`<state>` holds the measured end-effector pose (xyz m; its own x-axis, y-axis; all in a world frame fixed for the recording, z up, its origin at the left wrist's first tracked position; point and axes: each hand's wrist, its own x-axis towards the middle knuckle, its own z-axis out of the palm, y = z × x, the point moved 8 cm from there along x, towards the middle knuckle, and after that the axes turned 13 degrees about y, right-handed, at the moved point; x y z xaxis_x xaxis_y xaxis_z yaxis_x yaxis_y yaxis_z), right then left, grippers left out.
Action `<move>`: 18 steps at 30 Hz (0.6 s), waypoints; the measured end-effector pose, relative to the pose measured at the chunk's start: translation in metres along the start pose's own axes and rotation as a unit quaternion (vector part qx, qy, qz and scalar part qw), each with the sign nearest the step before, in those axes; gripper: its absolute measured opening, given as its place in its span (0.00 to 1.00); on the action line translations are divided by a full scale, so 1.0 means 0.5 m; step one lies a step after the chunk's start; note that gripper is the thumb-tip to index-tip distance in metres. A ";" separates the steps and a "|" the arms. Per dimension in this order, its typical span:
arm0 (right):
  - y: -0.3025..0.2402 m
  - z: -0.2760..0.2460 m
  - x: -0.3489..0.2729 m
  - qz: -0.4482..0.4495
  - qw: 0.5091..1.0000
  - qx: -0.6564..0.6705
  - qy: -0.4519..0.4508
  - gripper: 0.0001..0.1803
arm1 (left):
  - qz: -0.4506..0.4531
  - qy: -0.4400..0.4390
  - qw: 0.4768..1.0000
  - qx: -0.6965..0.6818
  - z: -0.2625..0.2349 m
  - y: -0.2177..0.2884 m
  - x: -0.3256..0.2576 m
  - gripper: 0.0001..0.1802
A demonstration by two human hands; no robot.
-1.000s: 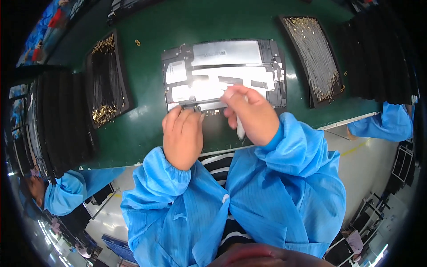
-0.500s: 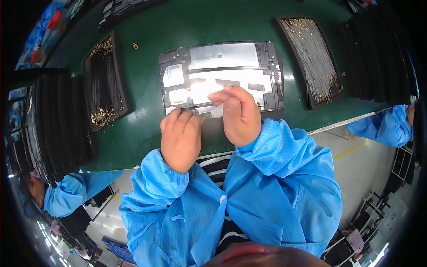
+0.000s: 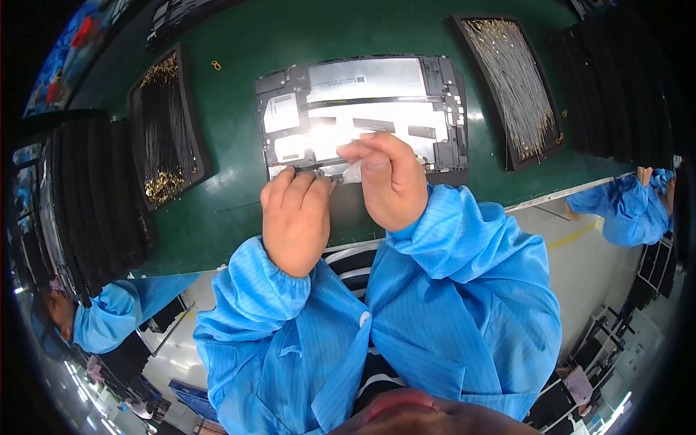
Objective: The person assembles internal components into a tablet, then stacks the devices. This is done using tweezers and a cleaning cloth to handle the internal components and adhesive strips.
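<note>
An opened tablet (image 3: 366, 78) lies on a dark pad, its silver battery panels and black circuit parts exposed and a bright glare across its middle. My left hand (image 3: 296, 217) rests palm down at its near left edge, fingers bent and pressed together over the rim. What sits under those fingertips is hidden. A thin dark line like a cable (image 3: 239, 208) runs out leftward from beside that hand. Over the near edge, my right hand (image 3: 391, 181) is curled with thumb and index finger close together. Something whitish (image 3: 353, 174) covers or sits at its lower fingers; anything pinched there is hidden.
A black tray (image 3: 202, 165) of black cables with gold ends lies left, and another tray (image 3: 518, 161) of grey cables right. Dark stacked trays (image 3: 94, 196) flank both sides. Small tan loops (image 3: 216, 65) lie on the green table (image 3: 232, 101). Other people's blue sleeves (image 3: 112, 315) show at both sides.
Both hands stay at the tablet's near edge with almost the same grip. The view has shifted slightly. A thin dark line now shows left of my left hand.
</note>
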<state>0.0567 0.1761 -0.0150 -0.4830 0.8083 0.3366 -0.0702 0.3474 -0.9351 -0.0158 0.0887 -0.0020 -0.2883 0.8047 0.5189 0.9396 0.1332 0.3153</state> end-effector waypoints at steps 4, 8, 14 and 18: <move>-0.006 0.011 0.006 0.047 0.998 -0.018 -0.035 0.11 | 0.001 -0.011 1.000 -0.008 0.005 -0.003 -0.001 0.13; -0.062 0.078 0.010 -0.121 0.963 -0.149 -0.187 0.09 | 0.006 -0.043 0.999 -0.023 0.009 -0.008 -0.024 0.15; 0.003 0.033 0.059 0.119 0.989 -0.075 -0.038 0.14 | -0.155 -0.024 0.985 -0.078 -0.034 -0.024 -0.017 0.09; 0.037 0.012 0.042 0.198 0.976 0.062 0.059 0.22 | -0.725 0.054 0.532 -0.434 0.012 -0.120 -0.178 0.16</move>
<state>0.0399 0.1964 -0.0258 -0.3898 0.9195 -0.0501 -0.0074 -0.0575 -0.9983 -0.0453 0.0125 -0.0721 -0.6464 0.1758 -0.7425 -0.7113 0.2136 0.6697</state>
